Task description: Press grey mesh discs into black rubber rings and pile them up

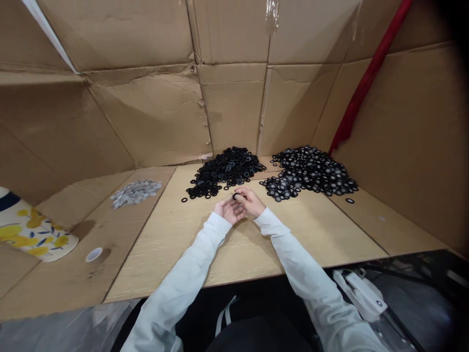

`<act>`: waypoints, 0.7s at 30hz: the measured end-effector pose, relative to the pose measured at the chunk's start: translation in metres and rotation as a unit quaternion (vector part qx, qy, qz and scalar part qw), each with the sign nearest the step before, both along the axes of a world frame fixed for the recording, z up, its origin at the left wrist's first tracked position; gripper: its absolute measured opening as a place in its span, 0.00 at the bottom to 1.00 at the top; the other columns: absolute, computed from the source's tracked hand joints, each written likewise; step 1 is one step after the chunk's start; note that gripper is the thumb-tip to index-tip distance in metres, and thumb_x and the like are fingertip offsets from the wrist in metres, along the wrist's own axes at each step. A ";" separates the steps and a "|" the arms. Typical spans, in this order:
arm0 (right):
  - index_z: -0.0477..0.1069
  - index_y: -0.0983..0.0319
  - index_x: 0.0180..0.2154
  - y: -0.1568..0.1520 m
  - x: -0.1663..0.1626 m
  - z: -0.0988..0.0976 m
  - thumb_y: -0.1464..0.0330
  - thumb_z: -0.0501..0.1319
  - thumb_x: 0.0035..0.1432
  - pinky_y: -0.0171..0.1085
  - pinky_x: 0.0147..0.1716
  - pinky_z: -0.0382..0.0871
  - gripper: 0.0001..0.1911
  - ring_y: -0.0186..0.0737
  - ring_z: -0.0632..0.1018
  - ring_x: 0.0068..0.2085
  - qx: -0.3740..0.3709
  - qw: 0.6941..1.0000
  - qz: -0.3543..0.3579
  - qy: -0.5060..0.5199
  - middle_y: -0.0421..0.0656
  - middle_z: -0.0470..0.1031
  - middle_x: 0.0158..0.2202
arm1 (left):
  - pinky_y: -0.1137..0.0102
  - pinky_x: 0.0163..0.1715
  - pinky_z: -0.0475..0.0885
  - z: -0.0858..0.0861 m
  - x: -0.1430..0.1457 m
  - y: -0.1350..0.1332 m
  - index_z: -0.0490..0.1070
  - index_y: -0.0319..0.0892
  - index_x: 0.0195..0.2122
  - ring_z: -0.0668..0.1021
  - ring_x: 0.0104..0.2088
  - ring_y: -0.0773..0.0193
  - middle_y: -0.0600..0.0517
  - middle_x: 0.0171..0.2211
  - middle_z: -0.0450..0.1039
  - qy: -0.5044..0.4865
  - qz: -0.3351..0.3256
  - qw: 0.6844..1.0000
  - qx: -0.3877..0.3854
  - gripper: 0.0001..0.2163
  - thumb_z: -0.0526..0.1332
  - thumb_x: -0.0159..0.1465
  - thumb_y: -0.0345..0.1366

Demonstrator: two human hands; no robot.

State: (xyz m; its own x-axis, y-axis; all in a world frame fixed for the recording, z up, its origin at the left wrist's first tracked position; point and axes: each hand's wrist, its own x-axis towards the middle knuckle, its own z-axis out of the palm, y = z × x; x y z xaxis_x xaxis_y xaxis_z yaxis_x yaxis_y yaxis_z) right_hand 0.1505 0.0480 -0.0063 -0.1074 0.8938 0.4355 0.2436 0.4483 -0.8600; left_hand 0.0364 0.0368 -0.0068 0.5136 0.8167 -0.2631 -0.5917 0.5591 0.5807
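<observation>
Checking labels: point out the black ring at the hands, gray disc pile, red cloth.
Black ring [235,196], head view: left part of rim.
Gray disc pile [135,192], head view: middle.
Red cloth [367,84], head view: middle of strip.

Here's the black ring [235,196], partly hidden by the right hand [250,201]! On the left, the flowered container [34,232] runs out of view; far right, the red cloth [366,85] is cut off up top.

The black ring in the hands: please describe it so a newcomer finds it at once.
On the table, find the all-black pile. Just in front, the left hand and right hand meet at the ring. Unlike those piled, this one is held.
</observation>
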 end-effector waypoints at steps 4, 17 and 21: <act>0.63 0.62 0.29 -0.003 0.000 0.000 0.73 0.50 0.49 0.41 0.43 0.58 0.05 0.38 0.64 0.41 0.068 0.994 -0.027 -0.079 0.44 0.63 0.37 | 0.70 0.31 0.67 0.001 0.002 0.000 0.68 0.37 0.29 0.72 0.29 0.66 0.49 0.27 0.69 0.010 0.023 1.000 0.004 0.08 0.55 0.54 0.37; 0.65 0.65 0.36 -0.013 -0.001 0.010 0.76 0.45 0.52 0.43 0.40 0.58 0.13 0.45 0.59 0.41 0.227 0.925 -0.089 -0.292 0.51 0.63 0.38 | 0.76 0.25 0.67 -0.001 0.005 0.003 0.68 0.42 0.28 0.69 0.25 0.71 0.53 0.25 0.67 0.107 0.087 0.990 0.006 0.10 0.59 0.51 0.43; 0.66 0.66 0.37 -0.012 0.001 0.009 0.77 0.46 0.51 0.43 0.39 0.58 0.13 0.46 0.59 0.42 0.227 0.907 -0.094 -0.344 0.51 0.64 0.39 | 0.77 0.24 0.67 -0.003 0.003 0.006 0.68 0.40 0.28 0.69 0.24 0.72 0.52 0.26 0.67 0.136 0.099 0.986 -0.005 0.10 0.60 0.50 0.42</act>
State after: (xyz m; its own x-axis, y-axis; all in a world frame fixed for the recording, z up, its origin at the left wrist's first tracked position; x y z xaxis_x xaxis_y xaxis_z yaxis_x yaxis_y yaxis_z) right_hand 0.1518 0.0361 0.0031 -0.3570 0.6702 0.6507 0.7606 0.6129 -0.2141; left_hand 0.0397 0.0433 -0.0098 0.2537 0.8905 -0.3777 -0.5134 0.4549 0.7277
